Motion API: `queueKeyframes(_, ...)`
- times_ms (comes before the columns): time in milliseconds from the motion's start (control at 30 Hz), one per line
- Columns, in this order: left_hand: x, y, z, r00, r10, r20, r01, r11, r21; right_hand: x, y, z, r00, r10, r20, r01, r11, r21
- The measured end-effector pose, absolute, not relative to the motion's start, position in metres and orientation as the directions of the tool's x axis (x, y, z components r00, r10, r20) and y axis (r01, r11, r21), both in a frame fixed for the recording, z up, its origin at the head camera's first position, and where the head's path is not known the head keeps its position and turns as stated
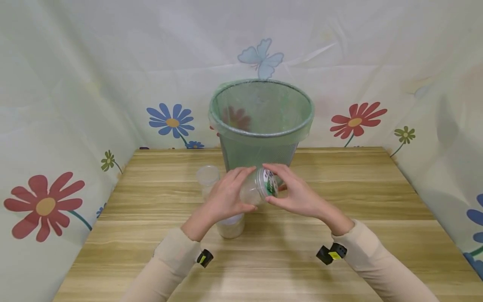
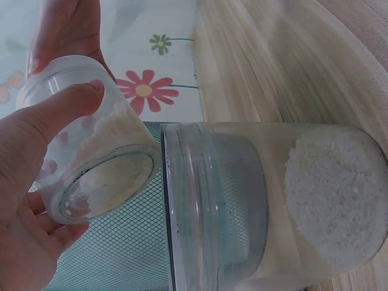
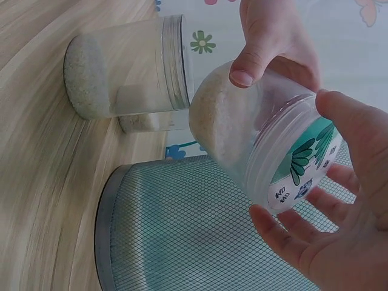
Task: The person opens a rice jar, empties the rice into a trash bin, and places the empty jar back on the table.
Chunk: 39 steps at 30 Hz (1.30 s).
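Your pale sleeves [image 1: 381,256] lie closest, a small black device [image 1: 205,258] at each wrist. Just beyond, below your left hand [image 1: 227,193], a clear jar [image 1: 231,229] of white grains stands on the wooden table [image 1: 264,277]. That hand grips a second jar's body [image 1: 249,191], tilted above the table; your right hand [image 1: 299,195] grasps its leaf-printed lid [image 1: 270,183]. Past them stand a third jar [image 1: 208,175], the mesh bin [image 1: 260,156] with its green liner [image 1: 264,141], and a flowered curtain [image 1: 113,42].

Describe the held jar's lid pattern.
Dark green leaf shapes on white and lighter green; the lid shows best in the right wrist view.
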<state>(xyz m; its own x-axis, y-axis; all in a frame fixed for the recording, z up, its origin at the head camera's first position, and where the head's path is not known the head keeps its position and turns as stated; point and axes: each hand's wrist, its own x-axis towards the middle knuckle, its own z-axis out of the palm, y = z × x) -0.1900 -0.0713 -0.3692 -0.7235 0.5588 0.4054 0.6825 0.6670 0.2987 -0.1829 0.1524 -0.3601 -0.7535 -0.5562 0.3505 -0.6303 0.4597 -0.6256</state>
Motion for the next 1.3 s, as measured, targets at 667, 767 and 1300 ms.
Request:
queueKeyframes(667,-0.1887,-0.0696,-0.3666,-0.734,0.572,0.367,0.674,0.684,0.281,-0.1814,0.1543,-0.364,-0.666,-0.608,0.433,-0.727,0.395,-0.562)
queueKeyframes(767,-0.1883,-0.0694,-0.3665,-0.74,0.569,0.359,0.667,0.689,0.283,-0.1817,0.1548,-0.3651,-0.657,-0.617,0.434,-0.735,0.395,-0.551)
queueKeyframes(1300,-0.1889,-0.0691,-0.3718,-0.727,0.561,0.396,0.679,0.675,0.289,-0.1782,0.1559,-0.3694,-0.625,-0.644,0.441,-0.767,0.4,-0.502)
